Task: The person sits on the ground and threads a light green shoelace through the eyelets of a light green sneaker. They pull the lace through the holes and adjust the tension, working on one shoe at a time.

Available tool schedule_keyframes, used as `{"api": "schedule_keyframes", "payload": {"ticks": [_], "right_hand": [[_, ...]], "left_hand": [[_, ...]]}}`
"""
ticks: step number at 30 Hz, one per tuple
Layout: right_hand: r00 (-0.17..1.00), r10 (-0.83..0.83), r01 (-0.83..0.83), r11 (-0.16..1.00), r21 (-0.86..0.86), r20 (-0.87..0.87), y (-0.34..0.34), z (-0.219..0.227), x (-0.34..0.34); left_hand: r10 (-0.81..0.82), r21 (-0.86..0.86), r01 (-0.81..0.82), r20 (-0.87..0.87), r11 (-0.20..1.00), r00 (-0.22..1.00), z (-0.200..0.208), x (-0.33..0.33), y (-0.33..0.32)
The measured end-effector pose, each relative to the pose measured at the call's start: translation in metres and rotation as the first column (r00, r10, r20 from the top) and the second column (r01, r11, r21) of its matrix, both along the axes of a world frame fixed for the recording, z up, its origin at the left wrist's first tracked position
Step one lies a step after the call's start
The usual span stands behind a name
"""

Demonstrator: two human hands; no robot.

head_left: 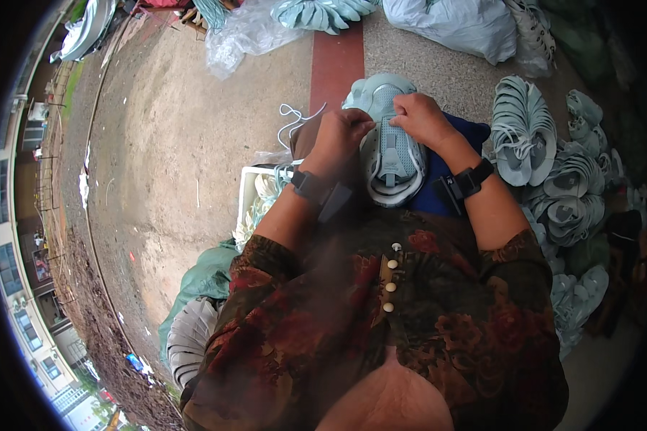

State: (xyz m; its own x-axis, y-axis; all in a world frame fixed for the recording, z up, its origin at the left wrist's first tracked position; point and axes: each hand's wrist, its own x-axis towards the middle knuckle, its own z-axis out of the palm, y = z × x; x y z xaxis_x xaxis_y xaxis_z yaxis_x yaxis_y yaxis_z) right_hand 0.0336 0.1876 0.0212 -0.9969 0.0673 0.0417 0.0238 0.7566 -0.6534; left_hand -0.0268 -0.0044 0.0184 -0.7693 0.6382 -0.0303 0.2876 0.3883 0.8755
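Observation:
A pale blue-green shoe upper point(393, 147) with a mesh tongue and white edging lies in front of me on a dark blue cloth point(438, 194). Over its left side, my left hand point(343, 133) is closed in a pinch, fingertips near the eyelet row. A white shoelace point(292, 118) loops out beside that hand and seems to run into it. My right hand point(422, 119) is also closed, thumb and fingers pressed together above the upper's right side. Whatever it pinches is too small to make out.
Stacks of pale shoe uppers point(522, 133) stand to the right, with more below them. A white box point(248, 194) of laces sits left of my knees, near a green sack point(205, 276). Clear plastic bags point(248, 36) and a filled white bag point(456, 25) lie ahead.

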Motion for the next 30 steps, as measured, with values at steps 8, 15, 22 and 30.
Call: {"api": "schedule_keyframes", "payload": {"ticks": [8,15,22,30], "right_hand": [[0.994,0.095,-0.104,0.966,0.238,0.047,-0.004,-0.008,-0.013],[0.977,0.037,-0.039,0.999,0.005,0.211,0.008,-0.023,-0.031],[0.939,0.073,-0.022,0.988,-0.153,0.337,0.019,-0.032,-0.039],[0.948,0.065,0.038,0.948,-0.315,0.311,0.022,-0.032,-0.033]], "left_hand": [[0.028,-0.018,-0.027,0.035,0.999,0.999,-0.011,-0.008,0.009],[-0.008,-0.079,0.003,-0.074,0.997,0.997,-0.017,-0.015,0.017],[-0.081,-0.219,0.027,-0.245,0.975,0.966,-0.015,-0.022,0.028],[-0.232,-0.197,0.172,-0.338,0.965,0.912,-0.016,-0.036,0.036]]}}
